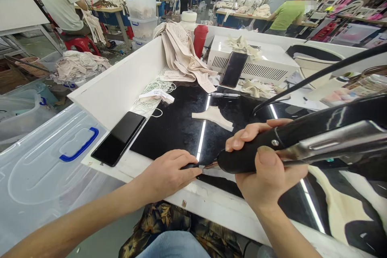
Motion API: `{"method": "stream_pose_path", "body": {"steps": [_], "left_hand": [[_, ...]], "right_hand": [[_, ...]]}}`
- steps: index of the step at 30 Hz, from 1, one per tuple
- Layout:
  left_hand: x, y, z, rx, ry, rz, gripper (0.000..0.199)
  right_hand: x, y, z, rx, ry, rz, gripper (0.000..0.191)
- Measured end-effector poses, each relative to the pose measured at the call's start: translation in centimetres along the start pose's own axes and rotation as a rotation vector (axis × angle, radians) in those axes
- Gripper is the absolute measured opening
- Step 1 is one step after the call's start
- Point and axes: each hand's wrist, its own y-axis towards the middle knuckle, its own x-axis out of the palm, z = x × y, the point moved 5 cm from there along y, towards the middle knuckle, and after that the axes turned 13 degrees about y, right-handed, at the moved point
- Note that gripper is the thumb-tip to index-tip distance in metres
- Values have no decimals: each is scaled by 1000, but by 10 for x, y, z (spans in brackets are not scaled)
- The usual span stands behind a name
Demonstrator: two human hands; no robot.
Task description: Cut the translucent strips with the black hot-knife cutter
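My right hand [266, 161] is wrapped round a thick black glue gun [242, 159] with a long metal lever [341, 141]. Its narrow metal nozzle points left, close to the fingertips of my left hand [173, 171]. Those fingers are pinched together at the table's front edge; a small dark thing shows between them, too unclear to name. Below the nozzle lies a pale strip [222, 175]. Farther back, a cream curved fabric piece [212, 117] rests flat on the black glossy mat [169, 129].
A dark phone [119, 137] lies at left; another phone [234, 68] leans on a white vented box [254, 58]. Beige fabric strips [181, 54], tangled cord [151, 90] and a red cup [200, 40] stand behind. A black cable [320, 73] arches at right. Cream cut pieces [341, 205] lie front right.
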Motion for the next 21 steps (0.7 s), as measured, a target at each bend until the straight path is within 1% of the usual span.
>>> {"method": "stream_pose_path", "body": {"steps": [3,9,15,21], "left_hand": [[0,0,0,2,6,24,17],[-1,0,0,-6,6,19,18],[0,-2,-2,-17,-25,25,18],[0,-2,-3,-38,-91,21,17]], "right_hand": [[3,1,0,-4,0,1,34],[7,-1,5,5,25,-9,34],[8,-2,5,12,2,-10,29],[8,-4,-3,-2,10,55,37]]}}
